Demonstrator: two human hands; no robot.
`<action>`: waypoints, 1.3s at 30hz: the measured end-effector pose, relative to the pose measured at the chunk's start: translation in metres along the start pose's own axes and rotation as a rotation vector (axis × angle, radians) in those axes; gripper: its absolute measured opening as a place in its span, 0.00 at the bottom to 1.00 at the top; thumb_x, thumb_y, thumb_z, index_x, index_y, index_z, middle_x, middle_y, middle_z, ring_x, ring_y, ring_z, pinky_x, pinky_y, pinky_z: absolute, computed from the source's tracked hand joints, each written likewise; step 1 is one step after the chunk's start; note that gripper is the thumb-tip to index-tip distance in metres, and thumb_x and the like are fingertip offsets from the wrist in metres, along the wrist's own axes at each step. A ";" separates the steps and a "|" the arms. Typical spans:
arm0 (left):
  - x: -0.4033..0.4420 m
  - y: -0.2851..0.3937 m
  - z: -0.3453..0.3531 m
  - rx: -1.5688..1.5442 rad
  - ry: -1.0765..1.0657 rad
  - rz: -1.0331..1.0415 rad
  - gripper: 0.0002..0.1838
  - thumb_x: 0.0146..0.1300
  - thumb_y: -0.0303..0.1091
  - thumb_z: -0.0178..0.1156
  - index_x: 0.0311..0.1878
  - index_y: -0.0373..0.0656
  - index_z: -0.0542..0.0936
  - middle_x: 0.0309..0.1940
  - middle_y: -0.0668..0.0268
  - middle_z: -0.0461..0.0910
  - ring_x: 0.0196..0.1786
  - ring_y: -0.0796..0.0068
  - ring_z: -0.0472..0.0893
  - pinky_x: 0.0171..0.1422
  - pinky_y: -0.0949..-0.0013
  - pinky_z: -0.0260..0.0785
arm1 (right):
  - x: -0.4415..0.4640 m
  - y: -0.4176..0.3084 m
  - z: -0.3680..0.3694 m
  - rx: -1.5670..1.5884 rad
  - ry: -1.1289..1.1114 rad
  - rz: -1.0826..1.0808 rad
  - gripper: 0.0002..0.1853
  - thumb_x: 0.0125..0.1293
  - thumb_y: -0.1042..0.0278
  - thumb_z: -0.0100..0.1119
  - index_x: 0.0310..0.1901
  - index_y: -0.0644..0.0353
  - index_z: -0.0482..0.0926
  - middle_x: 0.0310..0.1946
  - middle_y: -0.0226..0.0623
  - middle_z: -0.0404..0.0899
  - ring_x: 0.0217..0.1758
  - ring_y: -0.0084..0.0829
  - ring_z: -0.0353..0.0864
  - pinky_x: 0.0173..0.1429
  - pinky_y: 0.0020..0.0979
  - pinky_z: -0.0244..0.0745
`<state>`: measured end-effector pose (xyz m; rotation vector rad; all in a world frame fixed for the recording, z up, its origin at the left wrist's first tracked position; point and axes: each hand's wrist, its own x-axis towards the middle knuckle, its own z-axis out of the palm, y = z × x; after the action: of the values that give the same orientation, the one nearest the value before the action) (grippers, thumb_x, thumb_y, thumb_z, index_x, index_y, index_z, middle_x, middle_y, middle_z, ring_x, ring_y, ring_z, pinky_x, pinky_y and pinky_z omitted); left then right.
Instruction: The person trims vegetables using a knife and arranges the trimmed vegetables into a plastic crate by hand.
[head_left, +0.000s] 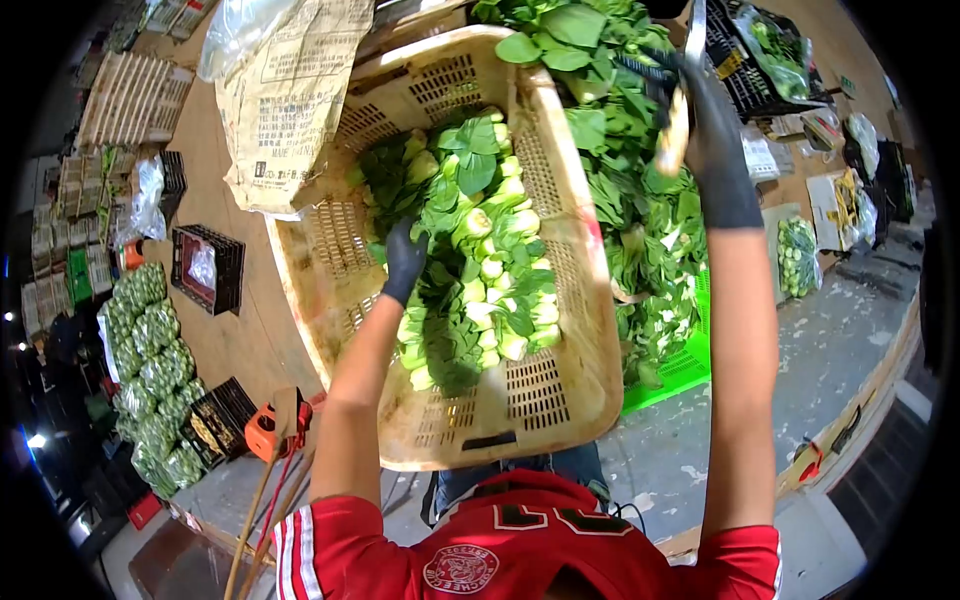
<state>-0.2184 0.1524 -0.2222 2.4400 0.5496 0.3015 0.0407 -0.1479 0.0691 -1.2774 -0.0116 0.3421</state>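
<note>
My left hand (405, 262), in a dark glove, reaches into a big yellowish plastic basket (590, 330). Its fingers touch the leaves at the left side of the bok choy (480, 220) stacked there, with the thumb apart. The bok choy lie in rows, pale stem ends showing. My right hand (705, 125), also gloved, is raised over a heap of leafy greens (610, 140) right of the basket. It grips a knife (674, 135) with a light wooden handle; the blade points up and away. Motion blurs this hand somewhat.
A bright green crate (685, 372) sits beneath the loose greens. A printed paper sack (290, 110) overlaps the basket's far left corner. Bagged greens (150, 350) are piled at left, near a black crate (207, 268). An orange tool (265, 430) stands at lower left.
</note>
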 end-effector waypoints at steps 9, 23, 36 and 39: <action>0.133 -0.069 0.102 -0.331 -0.316 -0.258 0.30 0.52 0.28 0.57 0.60 0.37 0.62 0.51 0.44 0.69 0.53 0.51 0.71 0.60 0.64 0.61 | -0.187 0.126 -0.110 -0.383 0.364 0.430 0.17 0.64 0.59 0.51 0.46 0.64 0.75 0.33 0.38 0.79 0.18 0.17 0.66 0.20 0.18 0.60; 0.117 -0.083 0.082 -0.403 -0.306 -0.012 0.23 0.50 0.27 0.62 0.51 0.38 0.69 0.42 0.63 0.74 0.42 0.70 0.73 0.49 0.67 0.66 | -0.295 0.138 -0.193 -0.348 0.557 0.563 0.17 0.65 0.60 0.50 0.47 0.66 0.73 0.39 0.46 0.80 0.17 0.18 0.68 0.19 0.19 0.62; -0.070 0.232 -0.099 -1.804 -0.579 -0.603 0.47 0.48 0.67 0.56 0.65 0.44 0.59 0.56 0.53 0.69 0.56 0.55 0.70 0.63 0.54 0.63 | -0.330 0.097 -0.149 -0.519 0.146 0.385 0.02 0.57 0.78 0.52 0.28 0.62 0.71 0.21 0.31 0.73 0.24 0.23 0.72 0.28 0.26 0.67; -0.111 0.294 -0.084 -1.367 -0.727 -0.520 0.43 0.45 0.51 0.67 0.61 0.39 0.62 0.53 0.57 0.71 0.53 0.63 0.73 0.58 0.62 0.66 | -0.319 0.032 -0.118 -1.106 -0.051 0.071 0.09 0.46 0.66 0.63 0.26 0.60 0.73 0.18 0.45 0.69 0.23 0.47 0.72 0.27 0.38 0.67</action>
<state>-0.2526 -0.0681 0.0147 0.9074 0.3926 -0.3465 -0.2469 -0.3324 0.0614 -2.3657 -0.2247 0.4475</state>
